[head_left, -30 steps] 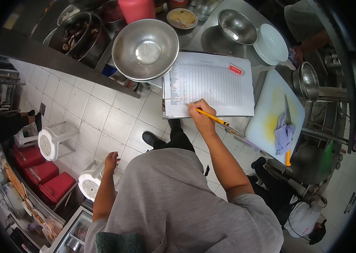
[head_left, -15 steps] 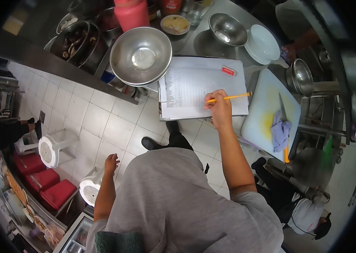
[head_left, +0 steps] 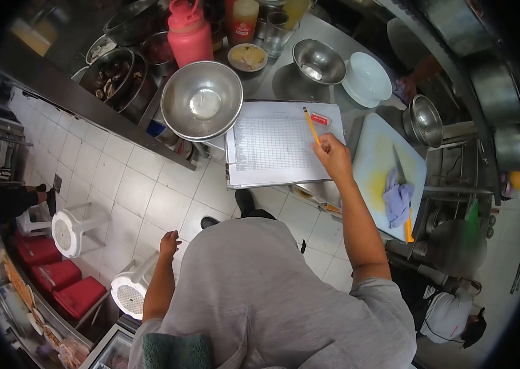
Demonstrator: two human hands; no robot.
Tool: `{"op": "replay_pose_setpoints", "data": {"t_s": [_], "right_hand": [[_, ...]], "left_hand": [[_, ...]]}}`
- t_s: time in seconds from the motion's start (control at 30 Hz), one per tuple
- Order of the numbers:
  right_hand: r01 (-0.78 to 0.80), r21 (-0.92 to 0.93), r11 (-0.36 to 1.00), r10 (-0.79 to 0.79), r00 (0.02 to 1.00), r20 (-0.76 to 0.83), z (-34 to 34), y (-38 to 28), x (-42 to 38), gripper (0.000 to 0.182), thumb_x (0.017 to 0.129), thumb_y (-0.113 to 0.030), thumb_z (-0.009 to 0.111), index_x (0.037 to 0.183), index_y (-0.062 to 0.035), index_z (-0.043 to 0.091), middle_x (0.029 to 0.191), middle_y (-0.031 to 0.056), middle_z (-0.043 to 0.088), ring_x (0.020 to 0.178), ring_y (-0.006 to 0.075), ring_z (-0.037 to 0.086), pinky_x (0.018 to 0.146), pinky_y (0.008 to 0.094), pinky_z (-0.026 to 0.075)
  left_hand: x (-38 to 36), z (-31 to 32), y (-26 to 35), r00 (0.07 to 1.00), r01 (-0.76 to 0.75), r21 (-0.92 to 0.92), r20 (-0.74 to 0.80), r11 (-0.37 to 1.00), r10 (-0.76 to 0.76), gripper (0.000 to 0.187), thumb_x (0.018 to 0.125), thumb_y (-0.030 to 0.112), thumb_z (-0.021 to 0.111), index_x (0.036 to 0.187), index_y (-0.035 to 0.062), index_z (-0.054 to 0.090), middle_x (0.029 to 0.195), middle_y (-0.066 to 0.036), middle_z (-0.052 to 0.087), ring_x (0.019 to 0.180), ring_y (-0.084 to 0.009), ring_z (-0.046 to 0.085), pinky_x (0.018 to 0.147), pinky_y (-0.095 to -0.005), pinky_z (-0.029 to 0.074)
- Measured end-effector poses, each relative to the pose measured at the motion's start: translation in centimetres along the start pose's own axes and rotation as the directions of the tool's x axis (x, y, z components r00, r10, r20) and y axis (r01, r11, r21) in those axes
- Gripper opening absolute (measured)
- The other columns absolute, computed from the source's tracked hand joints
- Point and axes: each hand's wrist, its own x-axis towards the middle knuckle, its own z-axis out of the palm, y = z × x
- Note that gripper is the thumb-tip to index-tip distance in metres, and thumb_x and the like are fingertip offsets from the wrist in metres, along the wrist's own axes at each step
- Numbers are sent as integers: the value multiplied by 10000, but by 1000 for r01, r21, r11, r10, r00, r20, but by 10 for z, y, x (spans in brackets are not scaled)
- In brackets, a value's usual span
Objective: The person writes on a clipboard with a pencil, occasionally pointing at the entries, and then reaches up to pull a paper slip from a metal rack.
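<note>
My right hand (head_left: 334, 155) is closed around a yellow pencil (head_left: 311, 125) over the right side of a printed sheet (head_left: 266, 138). The pencil slants up and to the left from my fingers. The page carries a dense table of rows and columns, too small to read. A small red-and-white eraser (head_left: 320, 119) lies on it just right of the pencil's upper end. My left hand (head_left: 169, 243) hangs low at my side above the tiled floor, fingers loosely bent and a little apart, with nothing seen in it.
A steel bowl (head_left: 202, 101) overlaps the paper's left corner. Right of the paper, a cutting board (head_left: 371, 166) bears a knife (head_left: 399, 166) and a purple cloth (head_left: 398, 198). White bowls (head_left: 368, 80) stand behind. White stools (head_left: 67, 234) are on the left; another person (head_left: 448, 315) is lower right.
My right hand has moved right across the page, and the pencil has swung from nearly level to pointing up-left. The whole view has shifted slightly. My left hand still hangs down.
</note>
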Motion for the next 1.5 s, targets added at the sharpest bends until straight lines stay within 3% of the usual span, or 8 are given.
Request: {"op": "replay_pose_setpoints", "data": {"t_s": [0.1, 0.23, 0.6, 0.8, 0.9, 1.03, 1.33, 1.5], "right_hand": [[-43, 48, 998, 41, 999, 24, 3, 4, 3, 204, 788, -219, 701, 848, -67, 578, 632, 71, 567, 571, 220, 564, 551, 345, 442], [-65, -32, 997, 66, 996, 51, 6, 2, 5, 194, 794, -213, 693, 858, -65, 584, 647, 70, 578, 581, 220, 567, 558, 347, 446], [-77, 236, 969, 68, 997, 45, 28, 8, 17, 176, 824, -180, 673, 893, -40, 590, 642, 55, 566, 578, 151, 521, 578, 297, 442], [-183, 323, 929, 113, 968, 225, 21, -5, 15, 260, 865, -153, 614, 1111, -76, 578, 728, 53, 591, 590, 121, 513, 580, 266, 439], [-416, 552, 723, 206, 892, 404, 7, -21, 14, 290, 894, -136, 534, 1170, -49, 547, 793, 82, 611, 611, 137, 557, 596, 257, 464], [-437, 891, 121, 46, 899, 435, 6, -12, 11, 282, 903, -123, 459, 1142, 14, 521, 918, 161, 652, 668, 174, 632, 616, 249, 495], [-404, 731, 550, 215, 914, 343, -7, -14, 19, 233, 957, -249, 488, 1049, -36, 511, 834, 121, 656, 605, 143, 620, 591, 249, 501], [-229, 502, 834, 142, 968, 205, 0, -5, 20, 212, 919, -193, 557, 1003, -2, 591, 729, 68, 628, 566, 109, 587, 543, 244, 488]], "left_hand": [[0, 3, 6, 999, 4, -10, 43, 1000, -3, 423, 880, 364, 514, 1189, 75, 533, 1101, -72, 604, 926, -204, 620, 694, -328, 465], [-8, -5, 37, 977, -209, -95, -61, 973, 204, 440, 893, 376, 535, 1218, 80, 525, 1128, -70, 599, 1059, -206, 557, 817, -335, 444], [-93, -9, 200, 713, -693, -38, -182, 720, 677, 333, 922, 204, 563, 1211, 40, 531, 1131, -62, 590, 924, -129, 545, 806, -259, 436], [-118, 2, 253, 618, -779, 28, -141, 627, 774, 318, 914, 140, 564, 1212, 35, 529, 1157, -82, 580, 953, -169, 570, 823, -288, 457], [-124, 10, 264, 575, -810, 96, -60, 578, 816, 297, 910, 132, 564, 1186, 22, 546, 1169, -107, 568, 959, -201, 602, 818, -307, 479], [-129, 17, 272, 532, -831, 195, 2, 521, 847, 285, 900, 130, 579, 1164, 26, 559, 1172, -118, 567, 935, -208, 609, 807, -310, 488], [-115, 22, 273, 538, -820, 225, -8, 526, 843, 279, 892, 122, 585, 1152, 24, 559, 1169, -122, 569, 916, -210, 611, 789, -309, 494], [-112, 43, 276, 550, -824, 136, -46, 551, 834, 288, 894, 136, 592, 1158, 26, 555, 1101, -104, 590, 915, -188, 609, 780, -286, 487]]}}
